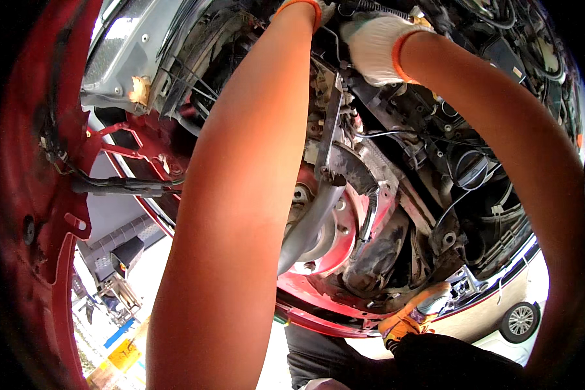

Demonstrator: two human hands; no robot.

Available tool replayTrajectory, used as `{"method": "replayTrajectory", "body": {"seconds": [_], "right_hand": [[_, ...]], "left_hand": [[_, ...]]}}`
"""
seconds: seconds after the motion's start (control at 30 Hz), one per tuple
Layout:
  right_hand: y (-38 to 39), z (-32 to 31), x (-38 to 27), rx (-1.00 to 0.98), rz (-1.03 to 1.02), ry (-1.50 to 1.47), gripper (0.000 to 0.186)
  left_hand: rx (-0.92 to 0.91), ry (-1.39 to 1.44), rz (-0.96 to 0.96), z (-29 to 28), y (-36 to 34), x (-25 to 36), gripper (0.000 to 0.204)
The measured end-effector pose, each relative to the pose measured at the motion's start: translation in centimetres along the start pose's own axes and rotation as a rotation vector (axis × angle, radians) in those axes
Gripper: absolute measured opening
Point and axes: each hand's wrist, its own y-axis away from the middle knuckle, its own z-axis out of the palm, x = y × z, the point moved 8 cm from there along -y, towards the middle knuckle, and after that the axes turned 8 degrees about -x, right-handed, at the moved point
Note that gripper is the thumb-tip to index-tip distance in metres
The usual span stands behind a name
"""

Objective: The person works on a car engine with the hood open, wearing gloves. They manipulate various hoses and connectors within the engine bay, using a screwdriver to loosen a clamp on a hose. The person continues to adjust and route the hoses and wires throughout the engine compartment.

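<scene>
I reach both arms into the engine bay of a red vehicle. My left hand (305, 10), in a white glove with an orange cuff, is at the top edge among engine parts, its fingers out of sight. My right hand (380, 49), gloved the same way, is just right of it beside a black hose (364, 8) and dark parts; its fingertips are hidden. Below my hands are a metal bracket (331, 117), a thick grey pipe (309, 227) and a round metal part (341, 247) with bolts.
Red body panels (45, 227) rise along the left. An orange-and-grey shoe (416, 315) and dark-trousered legs (435, 361) are at the lower front edge of the bay. A light-coloured car's wheel (520, 322) shows at lower right. Assorted items (117, 292) lie on the bright ground at lower left.
</scene>
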Motion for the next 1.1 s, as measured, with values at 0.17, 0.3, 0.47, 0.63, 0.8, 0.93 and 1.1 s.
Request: {"method": "replayTrajectory", "body": {"seconds": [0.17,0.3,0.47,0.63,0.8,0.93,1.1], "right_hand": [[-2.5,2.1,-1.1,-0.001,-0.163,0.356,0.028],[-5.9,8.6,-1.0,0.119,-0.328,0.864,0.036],[-5.2,1.7,0.5,-0.031,-0.156,-0.053,0.031],[-5.4,6.0,2.5,-0.054,0.02,-0.594,0.023],[-6.1,3.9,2.8,-0.062,0.009,-0.711,0.036],[-7.4,5.0,2.4,-0.025,-0.104,-0.727,0.029],[-7.7,5.3,1.9,0.113,-0.295,-0.645,0.013]], "left_hand": [[-0.175,0.43,-0.2,1.4,0.1,-0.8,0.046],[-0.114,0.49,-0.19,-0.3,1.5,2.3,0.042],[-0.073,0.521,-0.276,-0.4,3.4,-1.2,0.038],[-0.102,0.561,-0.223,-1.4,4.2,3.1,0.036],[-0.025,0.434,-0.27,-1.4,3.8,-0.3,0.042],[0.008,0.485,-0.302,0.1,2.6,-0.9,0.045],[0.095,0.109,-0.24,1.2,-0.5,-2.2,0.035]]}}
